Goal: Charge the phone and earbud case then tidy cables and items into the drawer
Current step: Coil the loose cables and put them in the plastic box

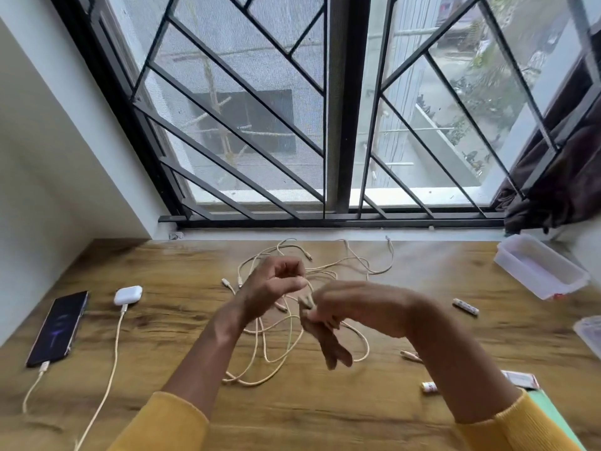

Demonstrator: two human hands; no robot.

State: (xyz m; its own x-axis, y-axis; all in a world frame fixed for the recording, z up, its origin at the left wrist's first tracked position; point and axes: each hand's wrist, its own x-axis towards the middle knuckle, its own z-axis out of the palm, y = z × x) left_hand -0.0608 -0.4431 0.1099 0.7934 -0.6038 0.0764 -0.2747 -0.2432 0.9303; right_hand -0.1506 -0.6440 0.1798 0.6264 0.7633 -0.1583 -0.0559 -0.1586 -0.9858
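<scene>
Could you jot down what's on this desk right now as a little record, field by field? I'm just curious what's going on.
surface: wooden desk under a barred window
phone: far left, cable plugged in
earbud case: right of phone, cable plugged in
loose cables: tangled mid-desk, pale
left hand: raised over the tangle, fingers curled; blurred
right hand: pinching a cable
clear containers: right edge
small tubes: lying right of the tangle
stage: both devices plugged in, cables not yet tidied

wood-grain desk (162, 265): phone (58, 327) and earbud case (127, 295) plugged in left, cream cable tangle (276, 353) centre, clear plastic tub (540, 271) right
</scene>
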